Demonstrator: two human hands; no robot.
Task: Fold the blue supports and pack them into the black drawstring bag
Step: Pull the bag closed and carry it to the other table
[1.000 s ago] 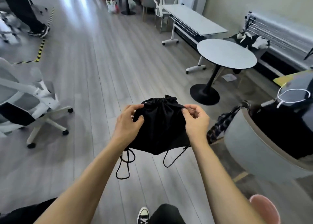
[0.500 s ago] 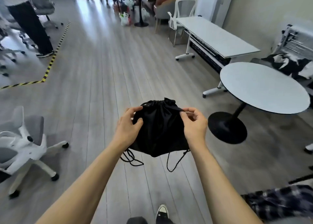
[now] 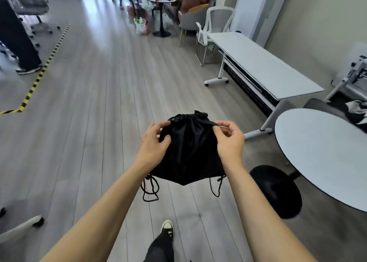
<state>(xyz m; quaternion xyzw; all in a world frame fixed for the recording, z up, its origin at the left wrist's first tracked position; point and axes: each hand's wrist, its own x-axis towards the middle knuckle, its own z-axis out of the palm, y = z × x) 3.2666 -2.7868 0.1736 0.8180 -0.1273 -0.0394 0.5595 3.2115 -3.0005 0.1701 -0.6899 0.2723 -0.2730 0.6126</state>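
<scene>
A black drawstring bag point(image 3: 189, 148) hangs in the air in front of me, its mouth gathered tight at the top. My left hand point(image 3: 154, 143) grips its upper left side, thumb on the front of the fabric. My right hand point(image 3: 228, 140) pinches the upper right edge near the cord channel. Black cords point(image 3: 150, 188) dangle in loops below both lower corners. No blue supports are visible; the bag's contents are hidden.
A round white table point(image 3: 325, 154) on a black pedestal base point(image 3: 278, 190) stands close on the right. Behind it is a long white rolling table point(image 3: 258, 63). A person's legs point(image 3: 17, 41) and yellow-black floor tape point(image 3: 45, 63) are at far left. My shoe point(image 3: 166, 229) is below.
The view has swung to the right and up, bringing the round table closer and dropping the chair out of sight. Both hands keep the same hold on the bag.
</scene>
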